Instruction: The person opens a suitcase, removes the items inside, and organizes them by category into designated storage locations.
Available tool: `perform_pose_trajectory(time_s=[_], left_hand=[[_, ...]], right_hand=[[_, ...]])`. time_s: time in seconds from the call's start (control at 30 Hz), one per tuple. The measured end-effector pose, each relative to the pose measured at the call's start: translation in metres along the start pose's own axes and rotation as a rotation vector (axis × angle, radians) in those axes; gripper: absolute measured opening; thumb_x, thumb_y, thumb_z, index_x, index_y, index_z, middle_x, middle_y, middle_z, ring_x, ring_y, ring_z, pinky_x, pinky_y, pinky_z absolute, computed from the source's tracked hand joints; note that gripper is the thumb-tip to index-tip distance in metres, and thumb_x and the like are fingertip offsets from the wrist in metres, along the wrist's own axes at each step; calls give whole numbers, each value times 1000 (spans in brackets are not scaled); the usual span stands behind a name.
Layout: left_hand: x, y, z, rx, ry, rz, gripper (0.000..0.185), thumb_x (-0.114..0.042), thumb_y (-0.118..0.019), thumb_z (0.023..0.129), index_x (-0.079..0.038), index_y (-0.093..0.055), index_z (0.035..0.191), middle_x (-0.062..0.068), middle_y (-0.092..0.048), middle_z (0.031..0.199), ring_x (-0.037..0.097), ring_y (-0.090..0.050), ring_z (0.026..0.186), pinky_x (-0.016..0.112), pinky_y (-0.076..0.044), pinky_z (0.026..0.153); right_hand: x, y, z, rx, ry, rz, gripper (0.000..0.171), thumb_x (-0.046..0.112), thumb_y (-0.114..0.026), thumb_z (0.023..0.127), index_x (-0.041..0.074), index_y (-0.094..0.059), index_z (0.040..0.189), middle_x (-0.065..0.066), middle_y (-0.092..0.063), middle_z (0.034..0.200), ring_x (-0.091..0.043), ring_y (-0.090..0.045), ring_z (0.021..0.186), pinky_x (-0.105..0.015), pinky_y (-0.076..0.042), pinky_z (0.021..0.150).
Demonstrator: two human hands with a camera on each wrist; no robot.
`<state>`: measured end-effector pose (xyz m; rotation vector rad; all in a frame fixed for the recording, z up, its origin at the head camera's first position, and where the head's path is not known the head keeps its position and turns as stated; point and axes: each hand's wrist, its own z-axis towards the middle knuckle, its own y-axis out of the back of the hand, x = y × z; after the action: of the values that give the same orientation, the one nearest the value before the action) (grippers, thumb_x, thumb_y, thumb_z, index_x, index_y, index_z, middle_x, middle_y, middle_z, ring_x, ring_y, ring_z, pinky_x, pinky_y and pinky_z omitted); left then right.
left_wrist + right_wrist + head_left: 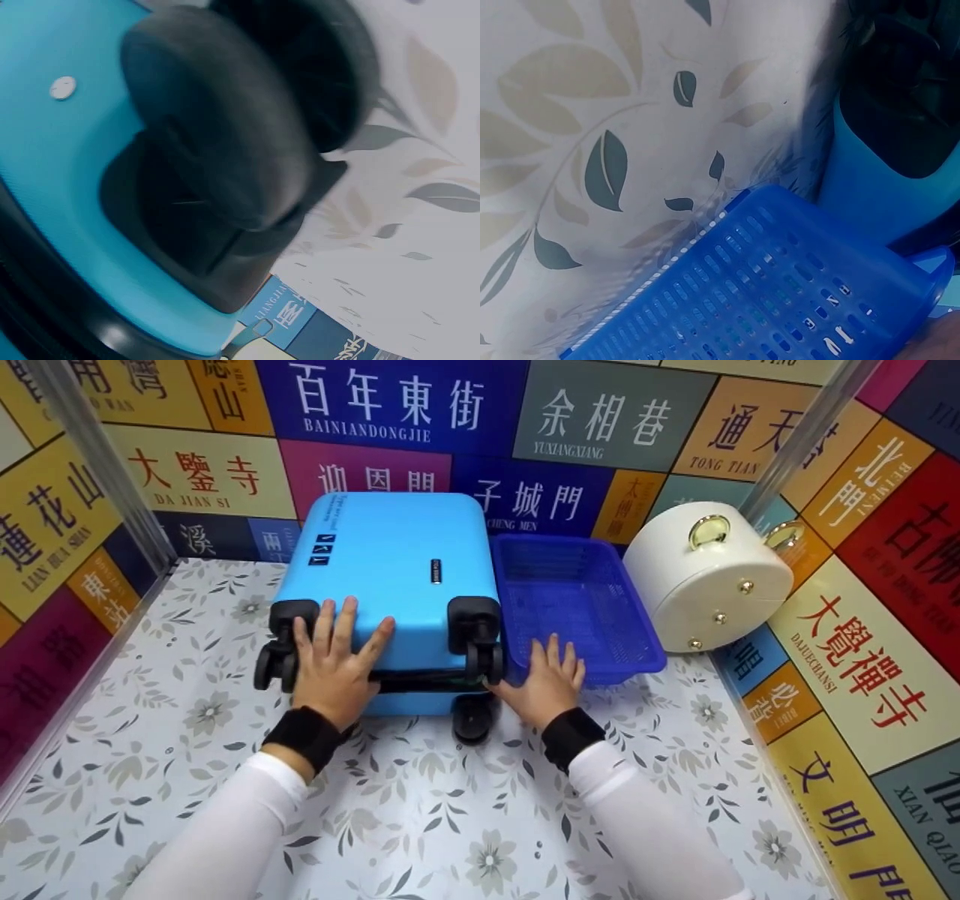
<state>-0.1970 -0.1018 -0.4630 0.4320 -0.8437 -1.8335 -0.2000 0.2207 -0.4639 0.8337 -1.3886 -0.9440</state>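
A light-blue hard-shell suitcase (390,540) lies on its side with black caster wheels facing the person. My left hand (334,667) rests on its near upper edge, fingers spread, beside the left wheel. In the left wrist view a black wheel (217,112) fills the middle against the blue shell. My right hand (546,682) is at the near left corner of a blue plastic basket (637,656), its fingers overlapping the rim and its thumb pointing toward the suitcase's right wheel (484,660). The right wrist view shows the basket's slotted wall (765,277).
A white round-topped bag (712,577) with gold handles stands right of the basket. The floral-patterned tabletop (420,817) spreads in front. Walls (405,405) covered with colourful Chinese street-name panels enclose the back and both sides.
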Motion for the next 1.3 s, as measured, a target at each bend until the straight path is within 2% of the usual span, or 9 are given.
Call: perform_pose_trajectory(time_s=[0.17,0.47,0.53,0.63,0.77,1.0,1.3], left_hand=[[1,2,-3,17,20,-5,149,-32,-100,67,-46,11,166,27,-27,165,58,-30,148,86,-26,112],[4,2,-7,11,52,-54,148,-20,-98,69,-47,9,166,28,-26,164,63,-29,147,85,-28,111],[4,3,-8,18,66,-67,143,-18,-97,70,-45,3,168,29,-26,164,65,-27,147,84,-31,110],[4,4,-9,33,90,-78,128,-17,-96,71,-38,-17,169,30,-25,164,67,-25,147,82,-35,109],[4,6,-8,45,125,-85,109,-18,-96,71,-29,-39,163,29,-26,164,68,-23,148,79,-38,109],[8,6,-4,55,189,-99,106,-18,-97,72,-27,-41,162,29,-27,164,66,-21,150,72,-53,98],[10,2,6,44,195,-119,106,-20,-97,71,-26,-42,162,28,-31,162,63,-24,150,63,-62,83]], right_hand=[[0,-1,0,5,-3,-7,119,82,-64,82,7,-28,167,-25,-10,176,-48,2,163,-65,3,129],[0,-2,1,18,-9,-14,119,83,-62,83,6,-27,167,-25,-8,176,-49,4,162,-66,4,129],[0,-2,0,20,-8,-14,120,84,-61,83,6,-26,167,-25,-7,176,-49,4,162,-65,5,129],[1,-2,0,19,-6,-17,122,87,-60,82,6,-26,167,-25,-8,176,-49,4,162,-66,5,129],[2,-2,0,16,-12,-23,120,86,-60,83,8,-25,168,-24,-7,176,-48,3,163,-65,2,130],[5,-5,1,8,-14,-8,115,79,-65,85,5,-29,166,-25,-7,176,-49,2,162,-66,1,129],[11,-5,3,0,-47,-29,119,83,-62,84,5,-27,166,-24,-4,176,-48,4,163,-65,2,130]])
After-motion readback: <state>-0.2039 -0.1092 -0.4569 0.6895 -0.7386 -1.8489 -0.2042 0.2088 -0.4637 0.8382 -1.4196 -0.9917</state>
